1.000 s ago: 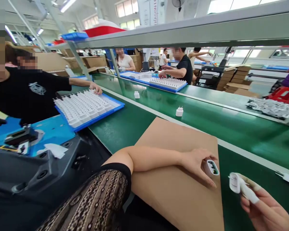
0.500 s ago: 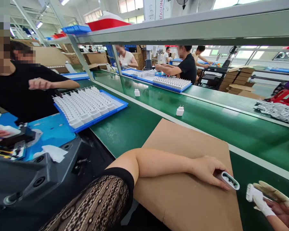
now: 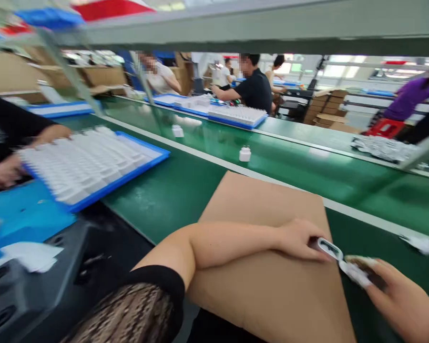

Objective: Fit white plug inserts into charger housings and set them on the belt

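Observation:
My left hand [image 3: 300,240] rests over the cardboard sheet [image 3: 264,290], closed around a white oval charger housing [image 3: 329,248]. The housing's open end faces right, and its hollow inside shows. My right hand [image 3: 400,290], with white and beige covers on its fingertips, pinches a small white charger cap [image 3: 342,265] at the housing's right end. The cap is blurred and partly hidden; whether it touches the housing I cannot tell.
Two white plug adapters, one nearer [image 3: 245,154] and one farther [image 3: 178,131], stand on the green belt [image 3: 289,162]. To the left are a blue tray [image 3: 128,174] with rows of chargers, a co-worker's hand [image 3: 5,172] and a dark machine fixture [image 3: 75,267]. A shelf beam [image 3: 236,33] crosses above.
My right hand has moved left, bringing the cap up to the housing in my left hand. The view has turned right. The co-worker's hand at the left has dropped beside the tray.

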### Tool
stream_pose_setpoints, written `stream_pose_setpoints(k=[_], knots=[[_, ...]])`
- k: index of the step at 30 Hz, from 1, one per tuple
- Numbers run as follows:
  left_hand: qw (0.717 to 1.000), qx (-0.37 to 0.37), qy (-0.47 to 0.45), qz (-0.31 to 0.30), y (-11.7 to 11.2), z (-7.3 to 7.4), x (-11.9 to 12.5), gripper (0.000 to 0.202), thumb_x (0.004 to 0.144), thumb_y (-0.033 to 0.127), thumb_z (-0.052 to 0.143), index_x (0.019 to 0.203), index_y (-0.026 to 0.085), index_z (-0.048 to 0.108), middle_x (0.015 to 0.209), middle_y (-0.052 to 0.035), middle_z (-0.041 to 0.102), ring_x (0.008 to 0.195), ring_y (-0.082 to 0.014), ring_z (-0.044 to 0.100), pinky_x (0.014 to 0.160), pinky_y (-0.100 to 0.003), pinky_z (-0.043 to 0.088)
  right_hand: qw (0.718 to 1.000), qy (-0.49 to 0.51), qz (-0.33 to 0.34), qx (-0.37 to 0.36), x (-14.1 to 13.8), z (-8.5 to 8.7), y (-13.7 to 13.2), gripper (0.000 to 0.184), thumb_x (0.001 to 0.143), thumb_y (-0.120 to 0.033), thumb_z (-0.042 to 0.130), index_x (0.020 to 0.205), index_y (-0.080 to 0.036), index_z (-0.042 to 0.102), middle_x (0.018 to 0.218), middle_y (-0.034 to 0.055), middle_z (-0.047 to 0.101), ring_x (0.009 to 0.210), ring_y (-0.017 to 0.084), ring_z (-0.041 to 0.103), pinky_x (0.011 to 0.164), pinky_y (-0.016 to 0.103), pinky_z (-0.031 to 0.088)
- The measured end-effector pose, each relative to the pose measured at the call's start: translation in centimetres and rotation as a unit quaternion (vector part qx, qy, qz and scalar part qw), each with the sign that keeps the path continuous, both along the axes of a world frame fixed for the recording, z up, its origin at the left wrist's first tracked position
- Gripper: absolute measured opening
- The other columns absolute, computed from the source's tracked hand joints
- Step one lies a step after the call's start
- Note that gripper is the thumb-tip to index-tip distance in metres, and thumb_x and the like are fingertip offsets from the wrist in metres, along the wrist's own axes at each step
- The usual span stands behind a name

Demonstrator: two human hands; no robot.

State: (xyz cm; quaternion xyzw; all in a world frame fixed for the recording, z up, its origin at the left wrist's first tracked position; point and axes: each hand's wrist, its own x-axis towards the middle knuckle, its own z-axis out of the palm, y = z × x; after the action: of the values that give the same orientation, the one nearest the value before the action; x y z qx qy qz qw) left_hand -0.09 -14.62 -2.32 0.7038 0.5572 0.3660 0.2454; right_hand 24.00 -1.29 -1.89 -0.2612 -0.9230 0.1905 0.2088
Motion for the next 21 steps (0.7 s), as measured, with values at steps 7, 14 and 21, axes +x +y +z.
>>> stream_pose_setpoints(k=[7,14,21], knots=[[0.998,-0.001,-0.058,0.028,-0.9,-0.1,0.5,0.031,0.083,0.041,0.079,0.105,0.019,0.075,0.096,-0.005,0.074,0.09,-0.0215,0.063,0.082,-0.032,0.048,0.989,0.074,-0.085,-0.095,-3.4,7.0,-5.0,0.031,0.081,-0.044,0.073,0.104,-0.023,0.079,0.099,0.0076,0.081,0.084,0.024,0.074,0.081,0.039,0.06],[0.999,0.003,-0.047,0.024,-1.2,0.2,0.7,0.028,0.083,0.046,0.076,0.091,0.019,0.072,0.086,-0.0026,0.07,0.085,-0.0202,0.061,0.078,-0.03,0.046,0.998,0.039,-0.014,-0.048,-4.8,6.5,-7.1,0.025,0.084,-0.022,0.064,0.106,-0.023,0.076,0.101,0.0056,0.079,0.084,0.021,0.071,0.074,0.034,0.057],[0.998,0.004,-0.059,0.014,-1.3,0.7,0.5,0.023,0.084,0.042,0.074,0.088,0.019,0.072,0.084,-0.0013,0.069,0.086,-0.019,0.06,0.084,-0.03,0.046,0.993,-0.006,0.027,0.111,-4.7,5.7,-7.1,0.042,0.076,-0.008,0.054,0.11,-0.024,0.072,0.107,0.008,0.076,0.088,0.024,0.069,0.073,0.036,0.057]])
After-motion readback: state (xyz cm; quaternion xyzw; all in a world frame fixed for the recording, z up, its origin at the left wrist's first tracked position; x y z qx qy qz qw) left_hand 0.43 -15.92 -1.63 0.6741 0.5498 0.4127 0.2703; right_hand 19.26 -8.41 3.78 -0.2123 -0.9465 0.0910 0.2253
